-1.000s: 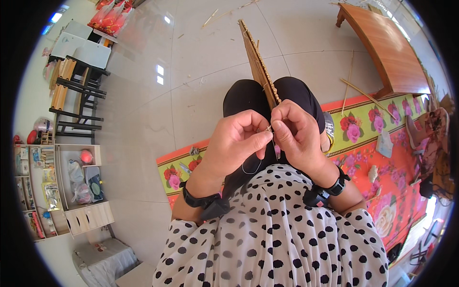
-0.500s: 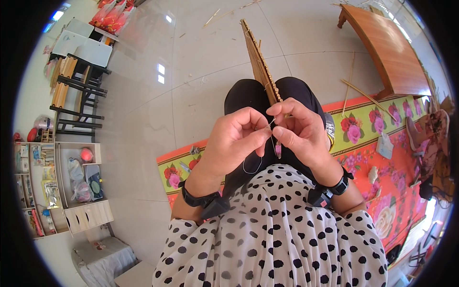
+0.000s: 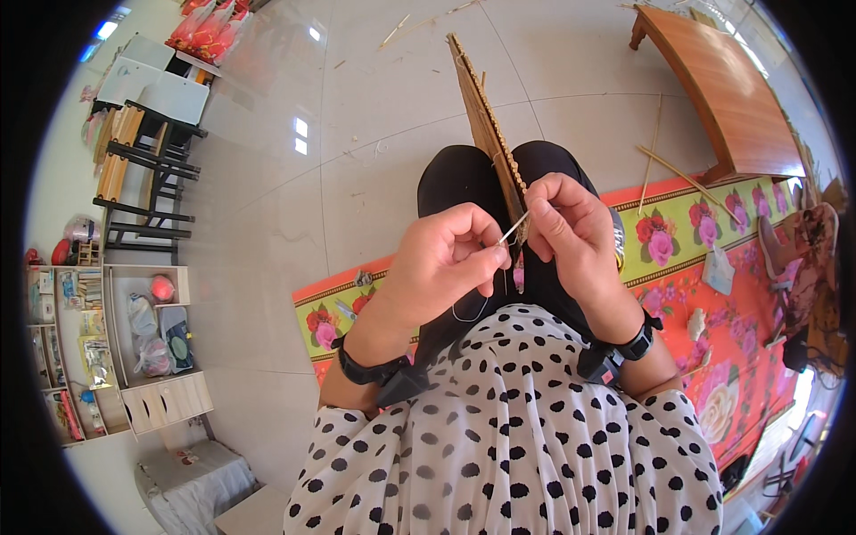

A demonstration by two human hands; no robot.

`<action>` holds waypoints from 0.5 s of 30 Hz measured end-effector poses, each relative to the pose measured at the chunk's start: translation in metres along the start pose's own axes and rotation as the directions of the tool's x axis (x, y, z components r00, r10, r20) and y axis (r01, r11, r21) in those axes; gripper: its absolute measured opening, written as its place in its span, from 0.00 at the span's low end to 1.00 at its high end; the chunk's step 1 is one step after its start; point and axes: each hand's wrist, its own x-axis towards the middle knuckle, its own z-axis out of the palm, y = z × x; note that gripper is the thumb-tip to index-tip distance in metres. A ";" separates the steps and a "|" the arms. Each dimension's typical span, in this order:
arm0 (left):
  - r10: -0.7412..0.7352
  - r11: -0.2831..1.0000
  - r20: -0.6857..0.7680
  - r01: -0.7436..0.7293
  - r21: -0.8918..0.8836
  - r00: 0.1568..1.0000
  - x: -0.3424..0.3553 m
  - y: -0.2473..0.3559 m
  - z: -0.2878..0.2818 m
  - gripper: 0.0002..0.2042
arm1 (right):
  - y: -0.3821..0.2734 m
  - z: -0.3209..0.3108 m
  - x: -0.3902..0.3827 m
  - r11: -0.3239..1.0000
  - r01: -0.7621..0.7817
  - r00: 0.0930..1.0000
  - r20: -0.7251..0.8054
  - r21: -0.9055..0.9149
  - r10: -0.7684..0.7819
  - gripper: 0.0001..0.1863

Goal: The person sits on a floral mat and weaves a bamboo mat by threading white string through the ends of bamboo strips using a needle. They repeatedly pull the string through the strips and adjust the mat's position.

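Observation:
Between my two hands stretches a thin, pale sewing needle (image 3: 514, 227). My right hand (image 3: 571, 232) pinches its upper end between thumb and forefinger. At the lower end, my left hand (image 3: 455, 263) is closed, thumb against fingers, on a thin white thread (image 3: 465, 319) that hangs below in a loop. Whether the thread passes through the needle is too small to tell. A narrow, brown panel of stalks (image 3: 481, 116), with a knobbly stitched edge, stands on its side between my knees, just beyond my hands; its near end is partly hidden by them.
Beneath me lies a red and green flowered mat (image 3: 660, 241) with loose stalks (image 3: 687, 178) at its far edge. A low wooden table (image 3: 722, 89) stands at far right. On the left are stacked black-framed stools (image 3: 152, 169) and a shelf unit (image 3: 165, 401).
My right hand has shifted slightly right and up, away from the left, so the needle between them now shows. The left hand has hardly moved.

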 end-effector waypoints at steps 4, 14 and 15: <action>-0.044 0.996 0.029 0.046 -0.079 0.999 0.000 0.004 -0.003 0.03 | -0.008 0.004 -0.001 0.995 0.093 0.995 -0.041 0.034 -0.092 0.14; -0.105 0.937 0.225 0.172 -0.303 0.969 0.008 -0.007 -0.010 0.09 | 0.007 -0.001 -0.001 0.975 0.221 0.944 0.257 -0.025 -0.207 0.09; -0.104 0.932 0.246 0.181 -0.315 0.964 0.008 -0.008 -0.010 0.09 | 0.006 0.000 0.000 0.974 0.223 0.944 0.258 -0.035 -0.207 0.06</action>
